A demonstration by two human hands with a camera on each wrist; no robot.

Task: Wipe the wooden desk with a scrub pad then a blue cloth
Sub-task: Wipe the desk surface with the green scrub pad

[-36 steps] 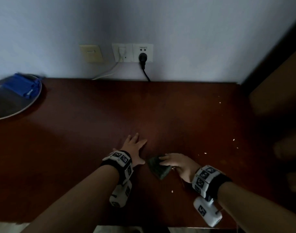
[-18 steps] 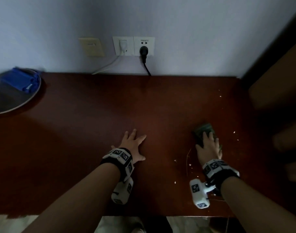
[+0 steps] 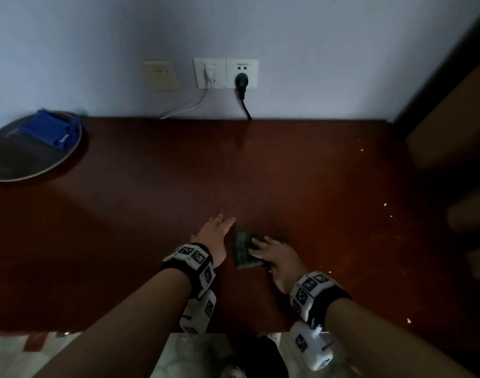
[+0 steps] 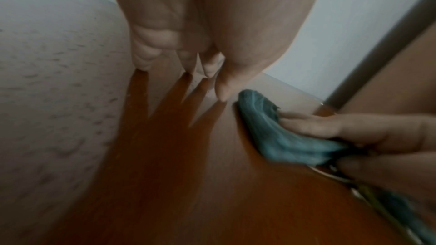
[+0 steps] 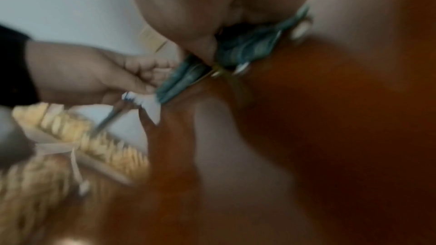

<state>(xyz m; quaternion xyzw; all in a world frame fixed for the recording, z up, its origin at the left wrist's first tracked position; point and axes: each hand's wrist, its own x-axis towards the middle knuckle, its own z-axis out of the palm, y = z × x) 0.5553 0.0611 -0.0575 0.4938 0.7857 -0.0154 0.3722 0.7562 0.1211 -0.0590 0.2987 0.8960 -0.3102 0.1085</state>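
A dark green scrub pad (image 3: 243, 249) lies on the reddish-brown wooden desk (image 3: 151, 200), near its front edge. My right hand (image 3: 277, 255) presses it down, fingers over the top and thumb at its near edge. The left wrist view shows the pad (image 4: 271, 133) bunched between those fingers and thumb. My left hand (image 3: 217, 236) rests flat on the desk just left of the pad, fingers straight and holding nothing. The folded blue cloth (image 3: 52, 129) sits on a round grey plate (image 3: 4, 178) at the far left.
Pale crumbs (image 3: 384, 204) dot the desk's right side. Wall sockets (image 3: 225, 73) with a white and a black cable hang behind the desk's back edge. Dark wooden furniture (image 3: 451, 118) stands against the right end. The desk's front edge runs just under my wrists.
My right hand has swept the scrub pad from the right side of the desk back left, to just beside my left hand. The left hand has stayed flat in place.
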